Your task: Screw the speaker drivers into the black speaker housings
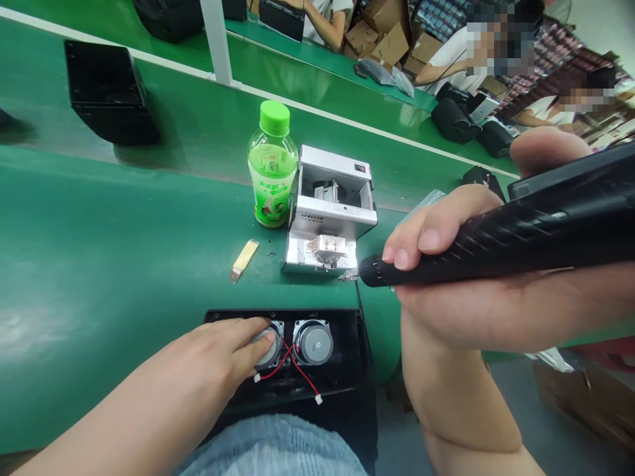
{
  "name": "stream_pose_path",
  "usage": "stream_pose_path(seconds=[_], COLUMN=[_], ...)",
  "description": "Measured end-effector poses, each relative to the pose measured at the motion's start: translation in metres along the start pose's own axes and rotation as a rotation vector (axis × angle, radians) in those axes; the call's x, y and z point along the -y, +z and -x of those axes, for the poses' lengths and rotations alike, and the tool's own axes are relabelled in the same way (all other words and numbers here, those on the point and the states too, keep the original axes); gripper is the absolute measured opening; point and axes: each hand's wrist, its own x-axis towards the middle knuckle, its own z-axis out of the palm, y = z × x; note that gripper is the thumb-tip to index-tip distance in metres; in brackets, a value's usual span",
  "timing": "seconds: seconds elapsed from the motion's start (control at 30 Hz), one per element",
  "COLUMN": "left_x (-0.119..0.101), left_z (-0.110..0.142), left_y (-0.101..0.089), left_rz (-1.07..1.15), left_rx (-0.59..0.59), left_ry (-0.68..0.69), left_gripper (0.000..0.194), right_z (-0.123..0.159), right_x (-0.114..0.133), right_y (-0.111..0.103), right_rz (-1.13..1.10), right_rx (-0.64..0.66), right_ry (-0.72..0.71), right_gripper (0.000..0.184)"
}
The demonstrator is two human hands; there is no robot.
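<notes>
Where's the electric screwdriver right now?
Right half of the head view: the black electric screwdriver is in the person's right hand, its tip pointing left, by the lower right corner of the silver machine in the image.

Under its fingers, the left hand (208, 360) hides much of the left speaker (269, 357). Behind the right hand's (489, 317) fingers, the black electric screwdriver (536, 228) runs off the edge. Those fingers also hide part of a clear plastic bag (430, 199).
</notes>
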Motion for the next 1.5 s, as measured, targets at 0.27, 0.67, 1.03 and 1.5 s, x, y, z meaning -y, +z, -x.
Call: stream_pose_path(seconds=[0.27, 0.67, 1.03, 1.5], left_x=[-0.002, -0.002, -0.001, -0.005], left_z=[0.011, 0.013, 0.020, 0.012], left_y=[0.011, 0.009, -0.004, -0.006], left_rz=[0.049, -0.152, -0.063, -0.016], left_rx=[-0.069, -0.107, -0.268, -0.196], left_ry=[-0.071, 0.026, 0.039, -0.042], left_gripper=[0.048, 0.045, 0.032, 0.025], right_z=[-0.007, -0.013, -0.011, 0.042], right_x=[0.009, -0.047, -0.062, -0.012], right_y=[0.024, 0.040, 0.038, 0.025], right_rz=[0.049, -0.146, -0.093, -0.354], right_rx=[-0.151, 0.031, -0.011, 0.131], right_ry=[-0.021, -0.059, -0.186, 0.109], right_gripper=[0.071, 0.074, 0.074, 0.055])
